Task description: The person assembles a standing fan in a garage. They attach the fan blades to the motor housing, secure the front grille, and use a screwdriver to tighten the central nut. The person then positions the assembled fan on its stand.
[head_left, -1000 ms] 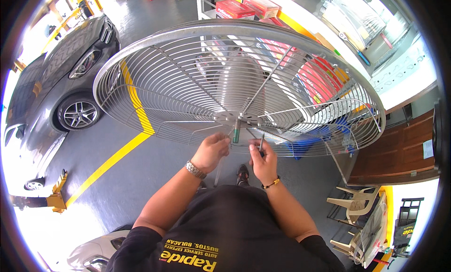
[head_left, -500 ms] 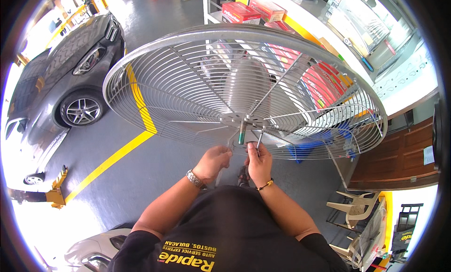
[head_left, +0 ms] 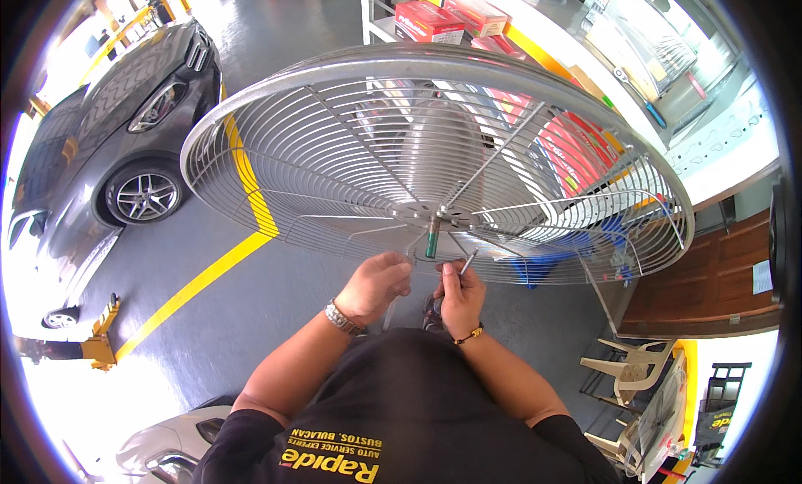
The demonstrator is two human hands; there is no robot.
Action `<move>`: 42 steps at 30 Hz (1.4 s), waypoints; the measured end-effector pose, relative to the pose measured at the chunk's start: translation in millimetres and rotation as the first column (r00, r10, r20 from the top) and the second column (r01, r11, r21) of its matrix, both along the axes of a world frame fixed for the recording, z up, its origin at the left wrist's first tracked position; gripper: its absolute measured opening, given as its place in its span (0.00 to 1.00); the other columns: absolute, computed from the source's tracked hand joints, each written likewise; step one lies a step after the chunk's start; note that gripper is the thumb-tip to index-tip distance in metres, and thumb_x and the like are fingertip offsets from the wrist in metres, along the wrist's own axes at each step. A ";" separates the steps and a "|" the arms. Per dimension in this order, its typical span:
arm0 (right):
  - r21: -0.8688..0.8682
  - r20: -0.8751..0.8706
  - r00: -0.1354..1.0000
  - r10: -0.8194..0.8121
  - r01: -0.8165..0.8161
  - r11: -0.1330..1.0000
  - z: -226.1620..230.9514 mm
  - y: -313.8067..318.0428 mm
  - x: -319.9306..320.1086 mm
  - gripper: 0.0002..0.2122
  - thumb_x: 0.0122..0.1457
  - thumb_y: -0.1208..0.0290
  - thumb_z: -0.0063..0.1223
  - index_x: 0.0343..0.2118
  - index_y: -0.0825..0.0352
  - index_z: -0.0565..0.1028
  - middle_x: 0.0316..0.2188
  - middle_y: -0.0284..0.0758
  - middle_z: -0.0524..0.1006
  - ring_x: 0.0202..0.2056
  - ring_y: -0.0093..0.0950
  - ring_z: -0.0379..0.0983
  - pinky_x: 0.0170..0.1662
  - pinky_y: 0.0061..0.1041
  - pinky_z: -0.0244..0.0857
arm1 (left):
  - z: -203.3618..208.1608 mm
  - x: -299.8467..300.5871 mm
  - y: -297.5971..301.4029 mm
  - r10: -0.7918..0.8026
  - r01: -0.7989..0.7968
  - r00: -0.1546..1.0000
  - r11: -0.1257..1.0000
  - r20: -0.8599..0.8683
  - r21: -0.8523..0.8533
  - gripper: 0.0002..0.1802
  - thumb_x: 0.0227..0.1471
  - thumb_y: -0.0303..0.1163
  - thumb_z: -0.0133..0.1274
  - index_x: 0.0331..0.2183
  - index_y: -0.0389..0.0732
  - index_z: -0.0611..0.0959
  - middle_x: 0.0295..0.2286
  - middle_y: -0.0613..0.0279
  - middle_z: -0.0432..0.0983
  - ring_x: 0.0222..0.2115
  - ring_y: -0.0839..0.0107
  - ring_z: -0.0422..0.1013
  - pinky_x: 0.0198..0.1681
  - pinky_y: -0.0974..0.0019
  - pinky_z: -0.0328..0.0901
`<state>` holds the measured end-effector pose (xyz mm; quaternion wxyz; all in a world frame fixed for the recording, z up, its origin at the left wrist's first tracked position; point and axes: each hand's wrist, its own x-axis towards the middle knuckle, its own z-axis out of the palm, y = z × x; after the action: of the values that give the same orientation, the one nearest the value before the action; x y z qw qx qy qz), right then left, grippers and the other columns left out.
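A large round wire fan guard [head_left: 334,192] faces me, with a metal shaft [head_left: 432,236], green near its tip, sticking out of its hub plate [head_left: 418,214]. Just below the hub, my left hand [head_left: 380,285] is closed in a pinch at the guard's lower wires; whatever sits between its fingers is hidden. My right hand [head_left: 462,299] pinches a slim silver rod [head_left: 469,260] between thumb and fingers. That rod slants up and to the right, and its lower end is covered by the fingers. Behind the wires shows a rounded grey motor housing [head_left: 440,154].
A dark car [head_left: 125,125] is parked at the left beside a yellow floor line [head_left: 196,293]. Red and white boxes [head_left: 428,20] stand on shelving beyond the fan. At the right are a wooden door panel [head_left: 702,275] and a beige plastic chair [head_left: 631,367].
The silver rod in my right hand has tipped from nearly upright toward the right. My right hand has turned slightly; my left hand stays almost in place.
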<state>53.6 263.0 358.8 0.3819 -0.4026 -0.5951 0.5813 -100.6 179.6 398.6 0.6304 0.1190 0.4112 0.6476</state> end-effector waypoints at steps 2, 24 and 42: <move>0.273 0.075 0.997 -0.024 0.002 0.962 18.0 3.4 -0.4 0.08 0.57 0.71 0.58 0.34 0.69 0.74 0.25 0.31 0.72 0.21 0.21 0.68 0.24 0.22 0.63 | -4.4 0.4 -1.2 0.008 -0.012 0.997 0.999 0.074 0.050 0.06 0.57 0.31 0.51 0.30 0.40 0.74 0.22 0.71 0.63 0.24 0.77 0.59 0.34 0.68 0.58; 0.379 0.224 0.958 0.179 -0.254 0.890 25.5 44.7 -7.7 0.04 0.59 0.74 0.53 0.33 0.68 0.71 0.25 0.32 0.73 0.21 0.21 0.70 0.24 0.23 0.63 | 7.4 -10.6 20.4 0.090 -0.101 0.946 0.995 -0.313 -0.019 0.09 0.58 0.32 0.53 0.36 0.35 0.80 0.22 0.73 0.68 0.22 0.80 0.62 0.30 0.73 0.60; 0.308 0.208 0.911 0.356 -0.406 0.860 39.4 18.2 2.0 0.05 0.58 0.75 0.51 0.35 0.69 0.72 0.31 0.42 0.72 0.32 0.40 0.71 0.37 0.33 0.65 | 26.1 -30.8 35.4 0.262 0.403 -0.311 0.907 -0.914 0.123 0.09 0.42 0.28 0.60 0.31 0.47 0.83 0.21 0.65 0.69 0.21 0.64 0.68 0.26 0.62 0.63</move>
<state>55.5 281.2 398.2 0.2795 -0.2444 -0.7814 0.5015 -131.4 215.0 424.6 0.0318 0.7443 0.5938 0.3040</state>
